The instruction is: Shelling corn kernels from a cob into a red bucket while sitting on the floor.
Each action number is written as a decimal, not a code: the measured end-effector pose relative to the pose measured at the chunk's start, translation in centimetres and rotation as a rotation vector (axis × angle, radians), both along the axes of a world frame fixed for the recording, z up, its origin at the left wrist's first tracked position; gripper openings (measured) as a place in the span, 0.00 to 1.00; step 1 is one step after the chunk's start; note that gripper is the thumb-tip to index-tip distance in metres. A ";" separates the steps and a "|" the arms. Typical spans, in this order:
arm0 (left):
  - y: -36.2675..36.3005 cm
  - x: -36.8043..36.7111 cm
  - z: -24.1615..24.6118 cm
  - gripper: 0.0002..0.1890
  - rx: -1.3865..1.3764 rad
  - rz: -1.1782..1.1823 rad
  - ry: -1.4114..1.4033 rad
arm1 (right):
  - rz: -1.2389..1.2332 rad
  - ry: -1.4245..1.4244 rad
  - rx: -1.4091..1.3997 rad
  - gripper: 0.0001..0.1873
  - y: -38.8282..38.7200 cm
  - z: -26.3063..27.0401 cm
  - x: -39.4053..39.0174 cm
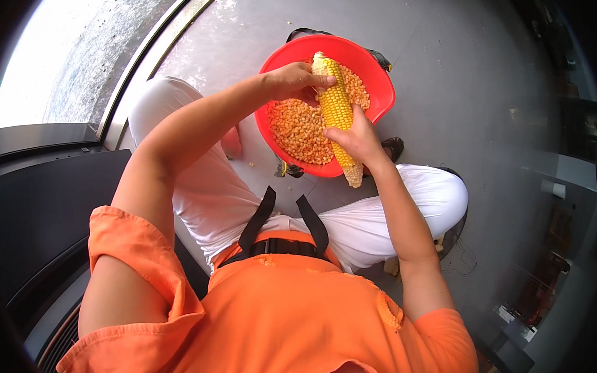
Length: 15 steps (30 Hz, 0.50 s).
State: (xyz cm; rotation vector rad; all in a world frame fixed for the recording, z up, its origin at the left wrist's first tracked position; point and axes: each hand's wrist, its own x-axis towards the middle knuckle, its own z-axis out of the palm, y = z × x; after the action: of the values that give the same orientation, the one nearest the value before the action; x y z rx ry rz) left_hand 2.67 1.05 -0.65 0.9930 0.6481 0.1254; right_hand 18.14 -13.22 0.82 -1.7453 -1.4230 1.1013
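Note:
A yellow corn cob (pixel 336 106) is held over a red plastic basin (pixel 379 78), its tip pointing towards me past the basin's near rim. My left hand (pixel 295 83) grips the cob's far end, with the thumb lying across it. Around the lower half wraps my right hand (pixel 359 135), its thumb on the cob's near left side. Kernels cover most of the cob, though a pale strip shows along its upper left edge by my left thumb. Loose corn kernels (pixel 298 133) fill the bottom of the basin. The fingers beneath the cob are partly hidden.
My knees in white trousers (pixel 425 195) spread to either side of the basin. Black material (pixel 308 32) shows behind and under its rim. A few stray kernels dot the grey floor (pixel 441 103). A glass door (pixel 89 60) stands at upper left, and a dark panel (pixel 52 214) at left.

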 end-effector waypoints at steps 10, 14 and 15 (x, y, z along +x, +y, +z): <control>0.4 -0.4 0.1 0.20 0.082 -0.101 -0.060 | 0.023 -0.093 -0.040 0.30 0.3 1.1 -0.4; 0.2 -0.5 -0.2 0.21 0.031 -0.009 -0.127 | 0.032 0.152 -0.067 0.29 0.2 0.4 -0.2; 0.4 -0.7 -0.3 0.22 0.028 -0.032 -0.108 | 0.035 0.151 -0.067 0.29 0.3 0.6 -0.4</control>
State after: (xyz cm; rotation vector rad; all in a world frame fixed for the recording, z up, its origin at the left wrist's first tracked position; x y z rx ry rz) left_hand 1.94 1.43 -0.90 1.0160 0.5322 0.1592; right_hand 17.76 -12.96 1.43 -1.6507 -1.3431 1.2848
